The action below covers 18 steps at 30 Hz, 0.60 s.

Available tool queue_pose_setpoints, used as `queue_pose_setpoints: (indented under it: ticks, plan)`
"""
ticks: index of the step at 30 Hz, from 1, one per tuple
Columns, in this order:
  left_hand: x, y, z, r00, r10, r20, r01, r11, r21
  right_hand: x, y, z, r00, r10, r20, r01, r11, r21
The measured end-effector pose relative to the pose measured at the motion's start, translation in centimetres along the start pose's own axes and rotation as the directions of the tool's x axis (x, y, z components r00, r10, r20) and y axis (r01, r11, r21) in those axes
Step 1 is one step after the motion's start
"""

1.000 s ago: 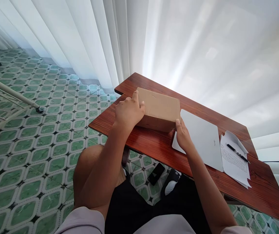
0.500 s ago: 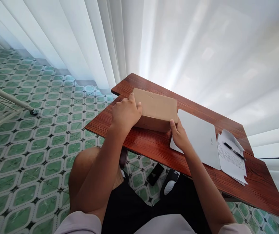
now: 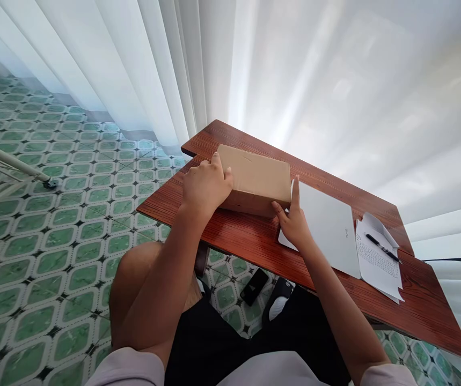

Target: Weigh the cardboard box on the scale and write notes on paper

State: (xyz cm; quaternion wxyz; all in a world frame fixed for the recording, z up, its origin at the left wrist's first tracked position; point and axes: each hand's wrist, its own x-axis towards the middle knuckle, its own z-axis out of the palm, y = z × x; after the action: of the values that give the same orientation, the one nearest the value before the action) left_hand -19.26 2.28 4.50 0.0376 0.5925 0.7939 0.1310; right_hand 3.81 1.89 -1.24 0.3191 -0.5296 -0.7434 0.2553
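A closed brown cardboard box [image 3: 256, 174] lies on the red-brown wooden table [image 3: 246, 236], near its left end. My left hand [image 3: 206, 185] grips the box's left end, fingers curled over the top edge. My right hand [image 3: 294, 225] is at the box's near right corner, thumb against the front face and index finger raised along the right side. A closed white laptop [image 3: 329, 225] lies just right of the box, under my right hand.
Right of the laptop lie written paper sheets [image 3: 379, 257] with a black pen [image 3: 381, 246] on top. White curtains hang behind the table. Under the table, on the green tiled floor, lie a black phone [image 3: 255, 286] and a shoe [image 3: 278, 303]. A metal frame [image 3: 8, 166] stands at left.
My right hand has loosened from the box's right corner and its index finger now points up along the side. The left hand and the box have stayed in place.
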Motion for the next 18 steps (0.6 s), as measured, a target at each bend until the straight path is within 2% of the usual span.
queue_pose_setpoints:
  ticks: [5, 9, 18]
  plan:
    - [0.02, -0.12, 0.04, 1.000, 0.018, -0.016, -0.018, 1.000, -0.019, 0.02, -0.37, -0.13, 1.000, 0.020, 0.013, -0.020, 0.999, 0.031]
    - [-0.14, -0.14, -0.16, 0.999, 0.032, -0.032, -0.033, 0.998, -0.045, -0.08, -0.40, -0.08, 0.999, 0.031, -0.025, -0.029, 0.999, 0.046]
    - [-0.81, -0.10, -0.85, 0.985, 0.091, -0.149, -0.098, 0.994, -0.044, -0.44, -0.46, 0.05, 0.995, 0.017, -0.097, -0.012, 0.999, 0.047]
